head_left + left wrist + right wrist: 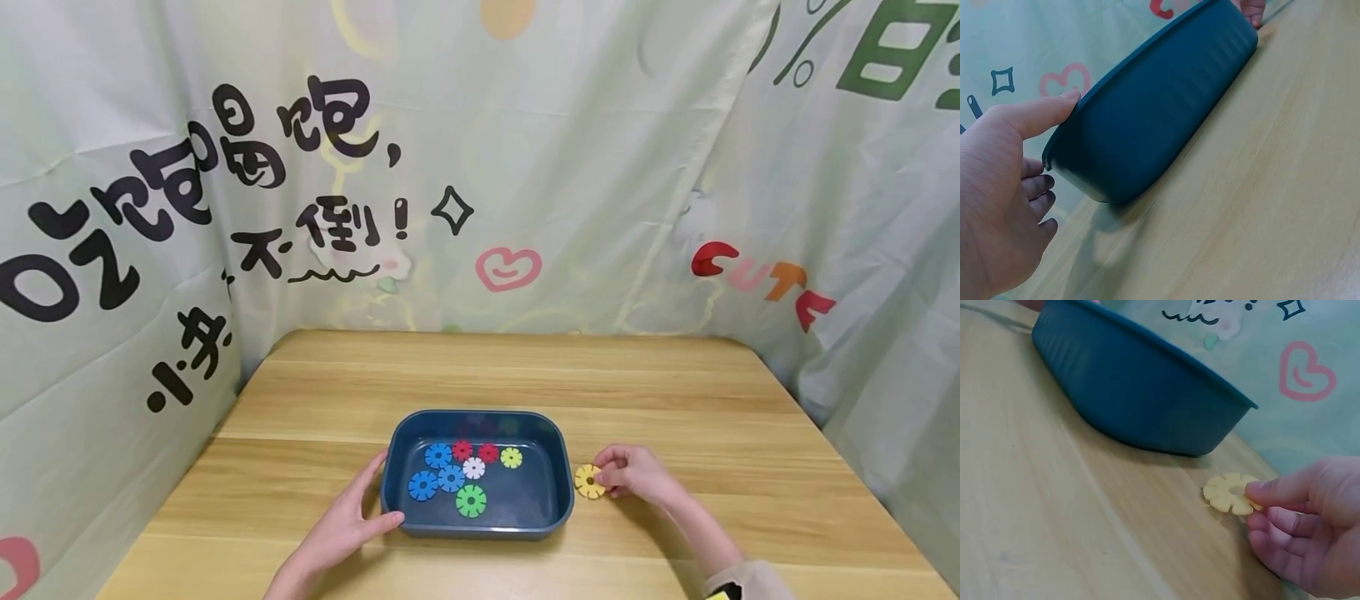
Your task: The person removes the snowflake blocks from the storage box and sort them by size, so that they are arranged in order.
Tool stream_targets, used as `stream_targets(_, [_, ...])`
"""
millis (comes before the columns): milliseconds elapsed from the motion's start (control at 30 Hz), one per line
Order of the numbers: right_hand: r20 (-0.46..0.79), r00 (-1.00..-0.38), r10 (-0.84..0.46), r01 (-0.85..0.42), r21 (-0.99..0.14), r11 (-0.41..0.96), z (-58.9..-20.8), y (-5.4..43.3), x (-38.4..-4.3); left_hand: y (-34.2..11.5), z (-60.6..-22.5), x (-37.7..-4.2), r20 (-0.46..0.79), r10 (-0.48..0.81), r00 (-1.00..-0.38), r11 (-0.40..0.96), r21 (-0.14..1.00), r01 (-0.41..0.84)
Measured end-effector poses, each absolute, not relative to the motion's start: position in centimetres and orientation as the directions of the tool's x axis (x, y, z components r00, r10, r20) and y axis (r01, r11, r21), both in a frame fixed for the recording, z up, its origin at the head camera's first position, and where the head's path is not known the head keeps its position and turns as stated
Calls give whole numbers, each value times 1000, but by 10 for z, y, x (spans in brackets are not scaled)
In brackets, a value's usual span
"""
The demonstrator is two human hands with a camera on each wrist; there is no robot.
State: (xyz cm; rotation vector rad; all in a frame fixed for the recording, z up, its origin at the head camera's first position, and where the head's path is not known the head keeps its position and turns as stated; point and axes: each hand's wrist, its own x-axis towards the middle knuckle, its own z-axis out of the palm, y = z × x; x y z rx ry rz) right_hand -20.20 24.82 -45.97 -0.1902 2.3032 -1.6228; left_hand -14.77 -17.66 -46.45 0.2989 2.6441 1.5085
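Though my right hand (634, 473) pinches the yellow slotted disc (582, 478), my spread left hand (347, 515), nudging the tray (528, 496), could dislodge it.

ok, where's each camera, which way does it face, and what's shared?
Head: on the head, looking forward and down at the blue tray; left hand, right hand and both forearms show.
Left wrist: on that wrist, facing the tray's outer wall; left hand close, part of the right beyond.
Right wrist: on that wrist, facing the yellow disc and tray; right hand close.
Wrist views share the tray and pink heart.
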Motion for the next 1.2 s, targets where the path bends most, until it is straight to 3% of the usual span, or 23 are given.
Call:
stream_targets(167, [-145,-954,-261,20,-903,428,-461,244,-202,-176,-465,-148,36,214,-976,505,851,142])
stream_targets(867, [-113,-984,-141,31,-876,482,-463,243,-202,-177,-467,-148,22,207,-978,503,855,126])
stream_targets(1200, [-19,-988,-156,-57,-880,471,-430,241,-209,-177,-467,-148,29,202,-979,498,858,128])
